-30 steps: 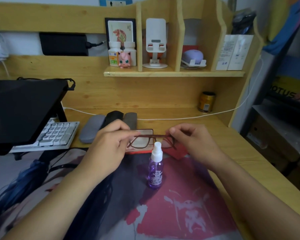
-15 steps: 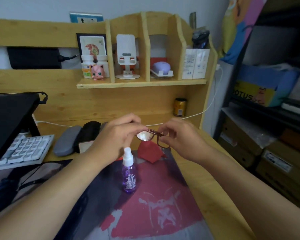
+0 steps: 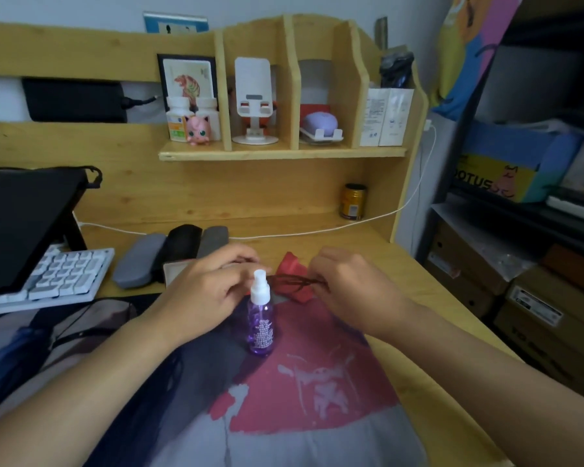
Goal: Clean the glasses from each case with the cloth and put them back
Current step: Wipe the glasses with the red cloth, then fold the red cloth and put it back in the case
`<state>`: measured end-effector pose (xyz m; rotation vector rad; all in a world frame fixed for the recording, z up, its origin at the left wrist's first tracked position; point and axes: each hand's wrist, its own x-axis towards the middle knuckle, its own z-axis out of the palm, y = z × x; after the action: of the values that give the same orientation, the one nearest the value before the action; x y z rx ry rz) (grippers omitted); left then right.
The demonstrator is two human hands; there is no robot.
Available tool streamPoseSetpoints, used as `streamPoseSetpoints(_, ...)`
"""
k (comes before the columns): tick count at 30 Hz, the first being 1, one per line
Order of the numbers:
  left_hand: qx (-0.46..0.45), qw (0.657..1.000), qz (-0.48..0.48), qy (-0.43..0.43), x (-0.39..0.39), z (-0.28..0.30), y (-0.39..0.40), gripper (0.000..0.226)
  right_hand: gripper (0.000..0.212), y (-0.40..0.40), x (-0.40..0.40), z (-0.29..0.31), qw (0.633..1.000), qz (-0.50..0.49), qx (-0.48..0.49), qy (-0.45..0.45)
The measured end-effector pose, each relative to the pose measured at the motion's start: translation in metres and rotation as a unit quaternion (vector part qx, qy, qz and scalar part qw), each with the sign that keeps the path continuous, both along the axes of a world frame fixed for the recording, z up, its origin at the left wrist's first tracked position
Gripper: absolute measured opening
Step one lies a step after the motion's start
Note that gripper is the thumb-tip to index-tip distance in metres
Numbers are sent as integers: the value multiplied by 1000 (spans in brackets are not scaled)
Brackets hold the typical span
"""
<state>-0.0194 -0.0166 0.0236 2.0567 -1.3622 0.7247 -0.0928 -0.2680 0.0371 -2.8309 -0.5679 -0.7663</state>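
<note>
Purple spray bottle (image 3: 261, 323) fronts glasses (image 3: 295, 282); both hands pinch frame; cloth (image 3: 292, 264) behind.

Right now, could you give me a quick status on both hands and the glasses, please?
Left hand and right hand both grip glasses above red cloth. Spray bottle stands directly in front.

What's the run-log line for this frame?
step: handling glasses | left hand: on frame | right hand: on frame | cloth: on desk
</note>
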Motion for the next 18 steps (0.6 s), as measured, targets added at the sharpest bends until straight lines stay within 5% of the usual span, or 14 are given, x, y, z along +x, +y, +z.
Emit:
streamPoseSetpoints(9,-70,989,122,47,-6,-28,18,20,9,0,-51,-28,974,60,-214,-52)
streamPoseSetpoints(13,-62,988,128,57,-12,-30,16,22,22,-6,-36,-12,988,48,-144,-41)
streamPoseSetpoints(15,-71,986,139,62,-13,-31,12,24,16,-11,-12,2,997,-27,-64,16)
streamPoseSetpoints(18,-91,982,148,73,-12,-30,10,27,20,-16,29,10,975,-46,-22,215)
